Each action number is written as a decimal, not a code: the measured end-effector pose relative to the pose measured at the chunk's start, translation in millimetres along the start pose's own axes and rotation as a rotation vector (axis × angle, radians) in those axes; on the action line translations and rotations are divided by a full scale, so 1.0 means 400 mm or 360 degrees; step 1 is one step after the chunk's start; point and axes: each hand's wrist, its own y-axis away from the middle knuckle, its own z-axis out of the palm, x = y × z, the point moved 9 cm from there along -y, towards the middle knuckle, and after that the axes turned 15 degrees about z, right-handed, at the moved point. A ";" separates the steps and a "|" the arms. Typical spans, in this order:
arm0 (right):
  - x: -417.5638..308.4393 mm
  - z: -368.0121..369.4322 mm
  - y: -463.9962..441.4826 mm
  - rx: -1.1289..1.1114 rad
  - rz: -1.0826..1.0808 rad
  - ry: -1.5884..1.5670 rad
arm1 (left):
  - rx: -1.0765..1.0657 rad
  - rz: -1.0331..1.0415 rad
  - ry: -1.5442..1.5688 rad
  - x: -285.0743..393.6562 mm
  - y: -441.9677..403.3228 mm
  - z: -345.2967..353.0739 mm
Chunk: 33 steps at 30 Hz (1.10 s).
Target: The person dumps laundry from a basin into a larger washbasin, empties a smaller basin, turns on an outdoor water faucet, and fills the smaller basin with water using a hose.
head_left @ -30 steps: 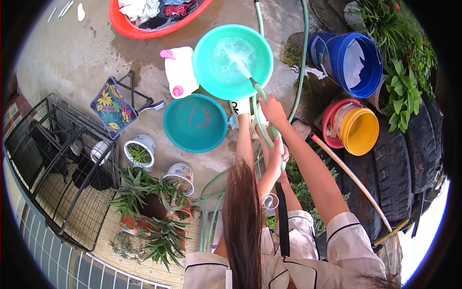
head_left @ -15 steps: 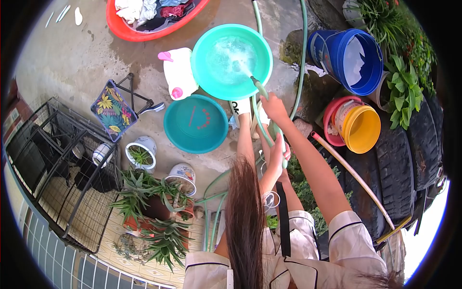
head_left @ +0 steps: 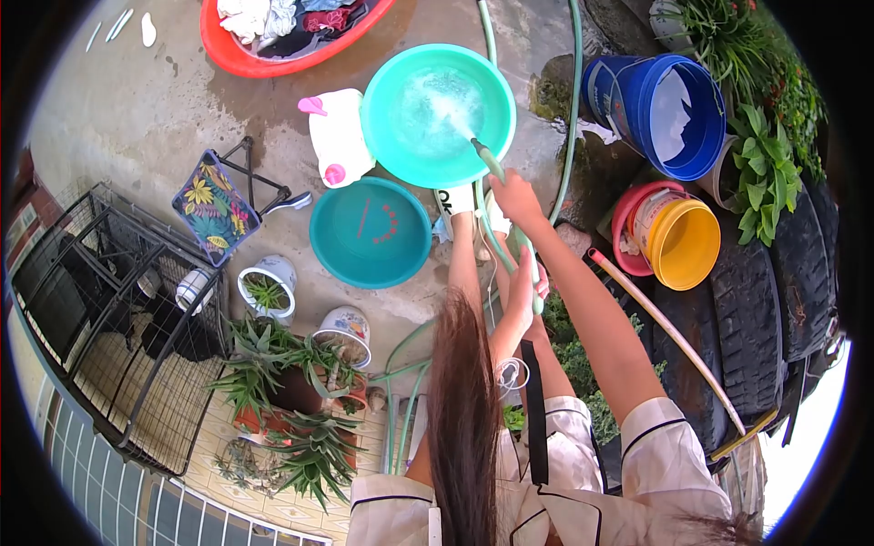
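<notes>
My right hand (head_left: 515, 200) is wrapped round a light green hose (head_left: 489, 160) close to its dark tip. Water sprays from the tip into a mint green basin (head_left: 378, 136), where the surface is foamy and churning. Lower down, near my knees, my left hand (head_left: 523, 296) is closed on another stretch of the same hose. Touching the basin's left side is a white container with pink parts (head_left: 341, 136). A darker teal basin (head_left: 364, 232) with red markings inside lies just below it.
A red tub (head_left: 264, 68) of clothes stands at the top. To the right are a blue bucket (head_left: 651, 109), a yellow bucket (head_left: 683, 244) and stacked tyres (head_left: 756, 309). At left stand a folding stool (head_left: 214, 207), a wire cage (head_left: 118, 337) and potted plants (head_left: 309, 446).
The hose tip has shifted very slightly to the left and up. Water keeps spraying into the mint green basin, and both hands stay on the hose.
</notes>
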 end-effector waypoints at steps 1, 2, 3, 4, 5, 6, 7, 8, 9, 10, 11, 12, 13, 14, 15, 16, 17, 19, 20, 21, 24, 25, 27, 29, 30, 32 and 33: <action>-0.001 -0.001 -0.001 0.0004 -0.0005 0.0003 | -0.0012 0.0008 -0.0008 0.008 0.002 0.005; -0.001 -0.001 -0.001 0.0009 -0.0011 0.0006 | 0.0003 0.0015 -0.0018 0.014 0.005 0.007; 0.002 -0.002 0.000 0.0014 -0.0005 0.0012 | 0.0018 0.0022 -0.0028 0.019 0.009 0.010; 0.004 -0.005 0.001 0.0020 0.0000 0.0019 | 0.0031 0.0029 -0.0037 0.020 0.011 0.010; 0.006 -0.008 0.002 0.0026 0.0006 0.0025 | 0.0012 0.0026 -0.0036 0.016 0.012 0.011; 0.008 -0.008 0.004 0.0006 0.0012 -0.0004 | -0.0008 0.0024 -0.0035 0.015 0.013 0.012; 0.014 -0.008 0.003 -0.0014 0.0020 -0.0033 | -0.0027 0.0022 -0.0034 0.014 0.015 0.013; 0.019 -0.007 0.002 -0.0035 0.0027 -0.0063 | -0.0035 0.0011 -0.0047 0.010 0.016 0.013; 0.024 -0.007 0.002 -0.0036 0.0025 -0.0061 | -0.0042 0.0000 -0.0060 0.007 0.017 0.013; 0.028 -0.008 0.000 -0.0037 0.0023 -0.0060 | -0.0050 -0.0010 -0.0073 0.003 0.017 0.014; 0.032 -0.008 -0.002 -0.0037 0.0020 -0.0057 | -0.0052 -0.0022 -0.0064 -0.001 0.016 0.014; 0.035 -0.011 -0.002 -0.0023 0.0020 -0.0048 | -0.0054 -0.0035 -0.0054 -0.023 0.009 0.004; 0.038 -0.013 -0.003 -0.0009 0.0020 -0.0039 | -0.0056 -0.0049 -0.0044 -0.025 0.008 0.008; 0.041 -0.016 -0.004 0.0004 0.0021 -0.0029 | -0.0056 -0.0045 -0.0043 -0.025 0.008 0.011; 0.048 -0.015 -0.007 -0.0014 0.0050 -0.0039 | -0.0054 -0.0041 -0.0043 -0.025 0.009 0.013; 0.052 -0.014 -0.010 -0.0032 0.0078 -0.0048 | -0.0050 -0.0037 -0.0043 -0.024 0.010 0.014; 0.057 -0.011 -0.011 -0.0052 0.0107 -0.0059 | -0.0043 -0.0035 -0.0040 -0.025 0.010 0.015; 0.057 -0.014 -0.011 -0.0033 0.0082 -0.0066 | -0.0035 -0.0030 -0.0038 -0.024 0.009 0.020; 0.056 -0.017 -0.012 -0.0021 0.0068 -0.0069 | -0.0027 -0.0035 -0.0038 -0.024 0.009 0.020; 0.058 -0.018 -0.014 -0.0016 0.0077 -0.0065 | -0.0019 -0.0041 -0.0038 -0.024 0.009 0.020; 0.060 -0.017 -0.017 -0.0013 0.0086 -0.0064 | -0.0086 -0.0043 -0.0028 -0.030 0.007 0.024; 0.059 -0.018 -0.017 -0.0015 0.0075 -0.0070 | -0.0124 -0.0040 -0.0024 -0.030 0.005 0.026; 0.054 -0.018 -0.019 -0.0014 0.0055 -0.0071 | -0.0130 -0.0025 -0.0044 -0.021 0.006 0.029; 0.050 -0.018 -0.020 -0.0008 0.0039 -0.0061 | -0.0133 -0.0022 -0.0053 -0.020 0.004 0.028; 0.047 -0.018 -0.020 -0.0004 0.0027 -0.0062 | -0.0132 -0.0026 -0.0053 -0.020 0.002 0.028; 0.044 -0.018 -0.021 0.0005 0.0003 -0.0062 | -0.0111 -0.0030 -0.0052 -0.015 0.003 0.030; 0.045 -0.017 -0.022 -0.0002 0.0011 -0.0065 | -0.0090 -0.0028 -0.0050 -0.013 0.004 0.030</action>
